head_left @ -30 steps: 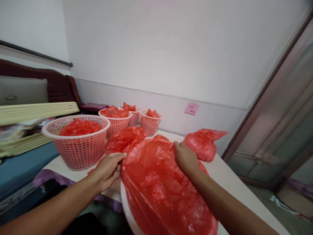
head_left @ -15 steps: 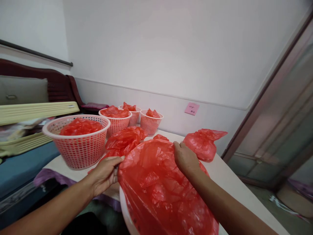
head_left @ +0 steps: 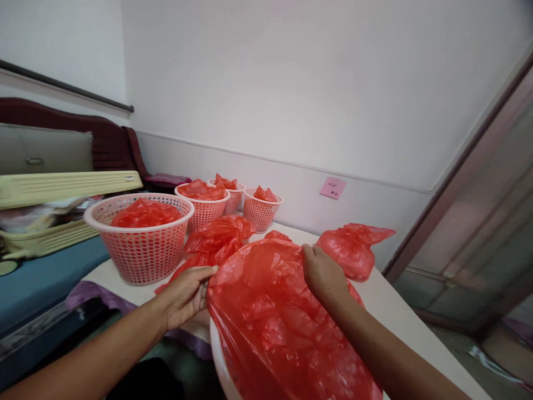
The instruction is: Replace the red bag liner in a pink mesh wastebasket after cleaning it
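A thin red plastic bag (head_left: 266, 344) lines a large white basket (head_left: 220, 355) close in front of me, its film folded out over the rim. At the rim's left side, my left hand (head_left: 187, 297) is closed on the bag, thumb on top. My right hand (head_left: 327, 278) is closed over the bag's edge on the far right side of the rim; its fingertips are hidden. Loose red plastic bags (head_left: 219, 239) lie just behind the basket. A gathered red bag (head_left: 350, 250), with its top twisted to the right, stands beyond my right hand.
On the white table (head_left: 410, 316), a larger pink-white perforated basket (head_left: 141, 261) with red plastic inside stands at left. Several smaller baskets (head_left: 262, 214) stand behind it near the wall. A pink note (head_left: 333, 188) is on the wall. A bed (head_left: 45, 261) is at far left.
The view has turned slightly left, so everything sits a little further right. Both hands keep their hold on the bag at the rim, with little other movement.
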A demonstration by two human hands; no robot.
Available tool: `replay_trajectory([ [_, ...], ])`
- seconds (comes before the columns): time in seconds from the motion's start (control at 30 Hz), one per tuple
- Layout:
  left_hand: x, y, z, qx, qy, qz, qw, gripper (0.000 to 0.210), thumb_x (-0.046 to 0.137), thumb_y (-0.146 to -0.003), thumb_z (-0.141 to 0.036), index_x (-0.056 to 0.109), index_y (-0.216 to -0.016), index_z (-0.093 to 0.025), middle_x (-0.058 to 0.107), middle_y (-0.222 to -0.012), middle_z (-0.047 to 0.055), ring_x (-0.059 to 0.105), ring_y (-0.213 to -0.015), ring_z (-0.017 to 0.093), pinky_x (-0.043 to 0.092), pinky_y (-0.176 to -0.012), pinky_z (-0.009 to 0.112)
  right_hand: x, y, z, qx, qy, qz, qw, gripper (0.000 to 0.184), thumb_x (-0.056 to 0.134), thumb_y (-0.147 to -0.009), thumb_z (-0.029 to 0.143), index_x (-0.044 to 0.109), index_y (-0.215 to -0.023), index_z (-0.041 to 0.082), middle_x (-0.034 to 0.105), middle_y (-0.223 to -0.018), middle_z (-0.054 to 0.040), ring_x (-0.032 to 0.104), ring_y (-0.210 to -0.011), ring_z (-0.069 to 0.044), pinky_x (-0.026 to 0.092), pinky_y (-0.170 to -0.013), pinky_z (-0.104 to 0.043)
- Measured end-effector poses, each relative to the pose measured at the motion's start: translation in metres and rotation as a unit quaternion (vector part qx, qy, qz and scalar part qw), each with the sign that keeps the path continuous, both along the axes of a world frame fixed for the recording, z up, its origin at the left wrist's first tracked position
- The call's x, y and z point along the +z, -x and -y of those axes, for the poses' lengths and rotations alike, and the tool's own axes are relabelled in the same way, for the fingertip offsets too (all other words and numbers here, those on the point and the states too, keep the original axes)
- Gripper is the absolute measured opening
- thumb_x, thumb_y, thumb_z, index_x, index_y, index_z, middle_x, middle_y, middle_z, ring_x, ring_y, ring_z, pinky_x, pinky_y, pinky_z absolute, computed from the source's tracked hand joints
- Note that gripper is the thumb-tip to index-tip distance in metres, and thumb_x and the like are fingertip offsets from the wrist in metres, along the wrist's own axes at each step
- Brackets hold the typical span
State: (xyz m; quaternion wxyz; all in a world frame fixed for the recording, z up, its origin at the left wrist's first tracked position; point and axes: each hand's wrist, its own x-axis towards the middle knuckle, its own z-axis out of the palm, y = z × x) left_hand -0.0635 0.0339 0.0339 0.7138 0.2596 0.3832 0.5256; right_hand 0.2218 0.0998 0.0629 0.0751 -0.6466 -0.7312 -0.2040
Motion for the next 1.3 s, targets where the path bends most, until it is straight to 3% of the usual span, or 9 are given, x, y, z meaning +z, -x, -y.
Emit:
replay_trajectory([
  [0.37, -0.011, -0.004, -0.002, -0.002, 0.019, 0.024, 1.0, 0.019, 0.046, -0.092, -0.012, 0.064, -0.09, -0.008, 0.071, -0.065, 0.007, 0.068, -0.055, 0.015, 0.06, -0.063, 0.028, -0.006, -0.004, -0.004, 0.004, -0.012, 0.005, 1.0, 0.023, 0.034, -0.092, 0.013, 0.051, -0.107, 0.017, 0.059, -0.089, -0.0073, 0.061, -0.077, -0.022, 0.023, -0.052, -0.029],
  [0.6, -0.02, -0.007, -0.005, -0.036, 0.048, 0.06, 0.996, 0.021, 0.047, -0.092, -0.015, 0.066, -0.087, -0.006, 0.072, -0.065, 0.01, 0.07, -0.055, 0.018, 0.059, -0.06, 0.028, -0.006, -0.002, -0.006, 0.003, -0.007, 0.007, 1.0, 0.025, 0.033, -0.093, 0.013, 0.051, -0.11, 0.017, 0.06, -0.092, -0.0079, 0.062, -0.079, -0.023, 0.022, -0.052, -0.029],
  [0.8, -0.021, -0.018, -0.005, -0.058, 0.064, 0.092, 0.992, 0.019, 0.047, -0.09, -0.012, 0.066, -0.087, -0.01, 0.07, -0.058, 0.006, 0.072, -0.062, 0.02, 0.059, -0.067, 0.03, -0.004, -0.001, -0.004, -0.001, 0.002, 0.004, 1.0, 0.025, 0.033, -0.093, 0.013, 0.051, -0.11, 0.017, 0.06, -0.091, -0.0083, 0.06, -0.076, -0.022, 0.023, -0.052, -0.03],
  [1.3, -0.02, -0.036, -0.002, -0.006, 0.06, 0.168, 0.984, 0.026, 0.047, -0.096, -0.027, 0.064, -0.103, -0.008, 0.074, -0.071, 0.006, 0.071, -0.062, 0.017, 0.06, -0.068, 0.028, -0.002, -0.009, -0.013, -0.019, 0.028, -0.019, 0.999, 0.023, 0.031, -0.094, 0.015, 0.05, -0.106, 0.017, 0.06, -0.097, -0.0101, 0.063, -0.084, -0.025, 0.03, -0.056, -0.029],
])
